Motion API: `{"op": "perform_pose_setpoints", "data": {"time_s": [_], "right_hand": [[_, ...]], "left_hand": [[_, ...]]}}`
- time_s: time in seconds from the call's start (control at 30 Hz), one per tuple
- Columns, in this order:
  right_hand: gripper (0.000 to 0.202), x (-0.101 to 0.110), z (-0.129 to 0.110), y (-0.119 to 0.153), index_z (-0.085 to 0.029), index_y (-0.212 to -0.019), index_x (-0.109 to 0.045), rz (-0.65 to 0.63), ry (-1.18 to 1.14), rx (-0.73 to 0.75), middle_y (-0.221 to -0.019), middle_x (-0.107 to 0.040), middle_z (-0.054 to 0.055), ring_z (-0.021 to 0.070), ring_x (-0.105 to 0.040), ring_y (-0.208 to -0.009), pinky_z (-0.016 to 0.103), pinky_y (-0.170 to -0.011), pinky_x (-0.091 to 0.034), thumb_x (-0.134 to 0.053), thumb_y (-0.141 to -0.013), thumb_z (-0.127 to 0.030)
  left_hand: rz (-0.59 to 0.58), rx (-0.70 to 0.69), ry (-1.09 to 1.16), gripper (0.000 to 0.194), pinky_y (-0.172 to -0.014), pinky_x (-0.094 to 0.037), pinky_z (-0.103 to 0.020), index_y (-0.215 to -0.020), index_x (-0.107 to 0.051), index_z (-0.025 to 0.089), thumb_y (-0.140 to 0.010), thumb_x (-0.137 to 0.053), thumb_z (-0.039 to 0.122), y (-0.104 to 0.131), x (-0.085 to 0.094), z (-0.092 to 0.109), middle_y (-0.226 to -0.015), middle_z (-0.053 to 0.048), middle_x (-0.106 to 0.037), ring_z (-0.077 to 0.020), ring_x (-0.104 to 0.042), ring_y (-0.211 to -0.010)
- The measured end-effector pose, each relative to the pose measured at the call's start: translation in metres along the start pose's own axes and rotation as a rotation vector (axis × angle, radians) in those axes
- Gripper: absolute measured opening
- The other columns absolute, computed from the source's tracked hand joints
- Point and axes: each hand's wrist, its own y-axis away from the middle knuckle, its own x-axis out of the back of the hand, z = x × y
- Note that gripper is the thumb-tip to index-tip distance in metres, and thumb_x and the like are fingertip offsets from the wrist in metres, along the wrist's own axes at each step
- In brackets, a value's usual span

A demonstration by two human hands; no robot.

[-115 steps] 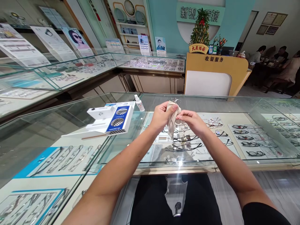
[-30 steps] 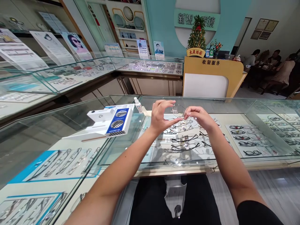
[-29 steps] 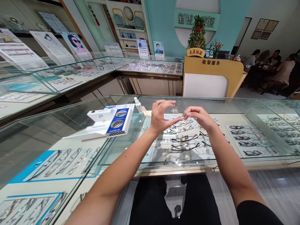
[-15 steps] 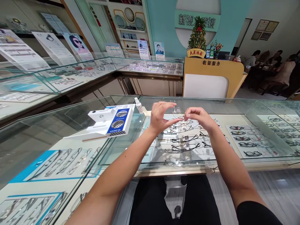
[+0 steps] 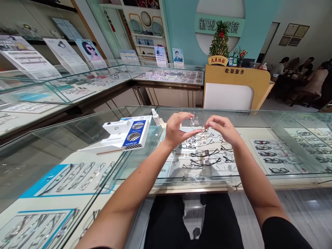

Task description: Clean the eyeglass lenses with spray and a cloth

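Above the glass counter, my left hand holds a thin-rimmed pair of glasses between its spread thumb and fingers. My right hand pinches the same glasses at their right side, thumb and index finger together. The thin wire rim and clear lens are hard to make out against the glass. To the left of my hands stands a small white spray bottle with a pale cloth beside it. Further left lies a white and blue box with its flap open.
Rows of glasses lie inside the glass counter beneath my hands. More display cases and standing cards are at the left. A yellow cashier desk stands beyond. Several people sit at the far right.
The view has shifted slightly, so the box and bottle appear a little further right. My right hand has moved slightly to the right; both hands still hold the glasses.
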Motion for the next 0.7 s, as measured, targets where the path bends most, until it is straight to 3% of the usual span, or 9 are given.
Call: {"op": "perform_pose_setpoints", "data": {"time_s": [0.13,0.2,0.3,0.4,0.53,0.7], "right_hand": [[0.029,0.015,-0.033,-0.002,-0.025,-0.103,-0.070,0.054,0.154,0.110,-0.104,-0.071,0.004,0.0216,-0.064,-0.101,0.040,-0.099,-0.049,-0.076,-0.091,-0.052],[0.038,0.025,-0.053,-0.005,-0.026,-0.115,-0.070,0.092,0.250,0.194,-0.114,-0.071,0.005,0.0238,-0.064,-0.111,0.041,-0.106,-0.049,-0.083,-0.086,-0.047],[0.055,0.036,-0.077,-0.013,-0.029,-0.128,-0.067,0.210,0.393,0.316,-0.125,-0.068,0.006,0.0270,-0.062,-0.122,0.045,-0.111,-0.050,-0.089,-0.080,-0.047],[0.055,0.039,-0.090,-0.017,-0.029,-0.136,-0.062,0.341,0.537,0.428,-0.131,-0.068,0.007,0.0284,-0.062,-0.126,0.050,-0.113,-0.050,-0.082,-0.088,-0.048],[0.045,0.034,-0.091,-0.016,-0.028,-0.132,-0.064,0.428,0.652,0.481,-0.123,-0.072,0.007,0.0271,-0.068,-0.117,0.049,-0.109,-0.054,-0.076,-0.094,-0.048],[0.046,0.029,-0.084,-0.016,-0.031,-0.132,-0.062,0.462,0.691,0.488,-0.113,-0.076,0.005,0.0263,-0.072,-0.107,0.048,-0.102,-0.059,-0.076,-0.093,-0.051]], "left_hand": [[0.068,0.055,0.035,0.066,-0.089,-0.057,-0.042,-0.094,-0.064,0.025,-0.051,-0.104,0.055,-0.026,0.016,0.010,-0.095,-0.003,-0.075,-0.0236,-0.070,-0.090],[0.114,0.082,0.084,0.065,-0.091,-0.058,-0.042,-0.096,-0.064,0.026,-0.052,-0.106,0.049,-0.047,0.023,0.020,-0.098,-0.002,-0.073,-0.0245,-0.070,-0.095],[0.198,0.085,0.154,0.060,-0.095,-0.059,-0.044,-0.098,-0.061,0.028,-0.058,-0.104,0.043,-0.079,0.029,0.044,-0.103,-0.003,-0.070,-0.0273,-0.069,-0.106],[0.269,0.021,0.156,0.059,-0.095,-0.059,-0.043,-0.099,-0.059,0.028,-0.062,-0.103,0.042,-0.098,0.030,0.070,-0.102,-0.002,-0.066,-0.0264,-0.069,-0.106],[0.286,-0.024,0.098,0.054,-0.087,-0.060,-0.041,-0.098,-0.058,0.026,-0.069,-0.099,0.045,-0.100,0.028,0.088,-0.096,-0.001,-0.064,-0.0250,-0.071,-0.099],[0.284,-0.029,-0.084,0.050,-0.075,-0.059,-0.041,-0.098,-0.059,0.030,-0.072,-0.095,0.053,-0.092,0.030,0.086,-0.090,0.000,-0.067,-0.0271,-0.074,-0.096]]}}
